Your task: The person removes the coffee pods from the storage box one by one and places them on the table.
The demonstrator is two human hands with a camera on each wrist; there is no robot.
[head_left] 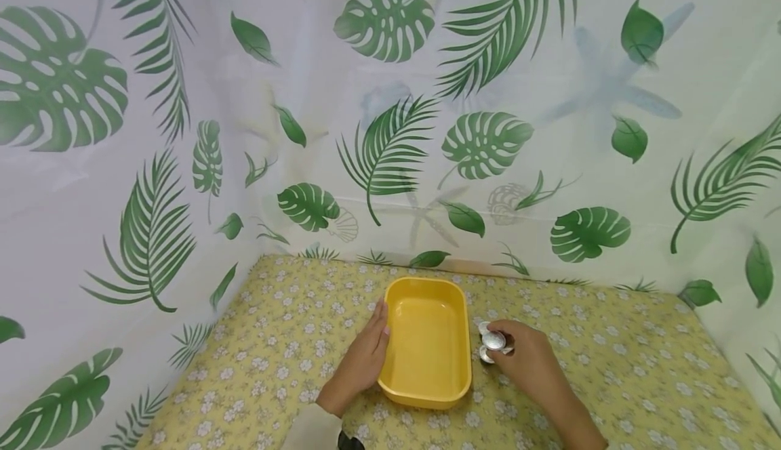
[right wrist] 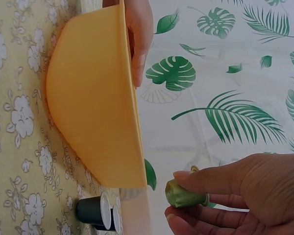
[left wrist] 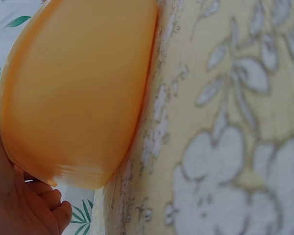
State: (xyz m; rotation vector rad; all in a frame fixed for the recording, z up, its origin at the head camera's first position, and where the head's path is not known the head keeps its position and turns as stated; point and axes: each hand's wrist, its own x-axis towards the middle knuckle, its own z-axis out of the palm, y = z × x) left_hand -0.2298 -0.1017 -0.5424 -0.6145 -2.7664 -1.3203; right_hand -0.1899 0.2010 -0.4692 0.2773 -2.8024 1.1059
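My left hand [head_left: 366, 350] holds a yellow plastic tub [head_left: 427, 394] by its left side, with the thumb at the rim. The curled fingers [left wrist: 51, 208] show near the rim in the left wrist view. Between thumb and fingertips, my right hand [head_left: 527, 355] pinches a small green coffee capsule [right wrist: 183, 193] just right of the tub. Its silver lid [head_left: 493, 340] faces up in the head view. Two dark coffee capsules [right wrist: 92, 210] stand on the cloth close by, partly hidden under the right hand in the head view. The tub's inside shows only its bare yellow floor.
A yellow floral cloth [head_left: 274, 341] covers the table. White sheeting with green leaf prints [head_left: 390, 152] hangs behind and along both sides, meeting the cloth just beyond the tub's far end.
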